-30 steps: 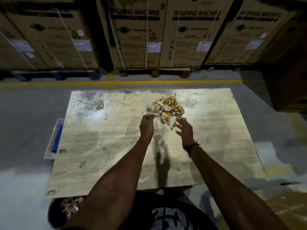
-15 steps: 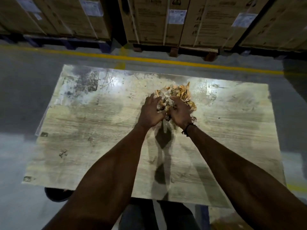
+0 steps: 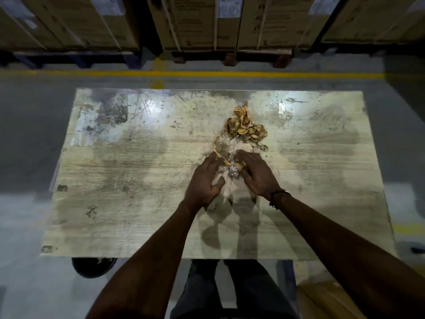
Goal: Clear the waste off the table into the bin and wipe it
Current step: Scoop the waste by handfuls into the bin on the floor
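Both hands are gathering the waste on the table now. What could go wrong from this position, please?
1. The left hand and right hand cup only the near scraps; the brown clump lies beyond them and may stay behind.
2. The bin sits low under the table's near left corner, so loose pieces could fall on the floor during the carry.

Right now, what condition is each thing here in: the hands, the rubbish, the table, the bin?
Left hand: fingers curled, gathering the near scraps.
Right hand: fingers curled over the same scraps, from the other side.
Waste pile: crumpled brown and clear scraps, still on the table, strung out toward the hands.
Table: stained and smeared, not yet wiped.
Bin: on the floor under the near left edge, mostly hidden.
Cardboard boxes: stacked on pallets, closed.
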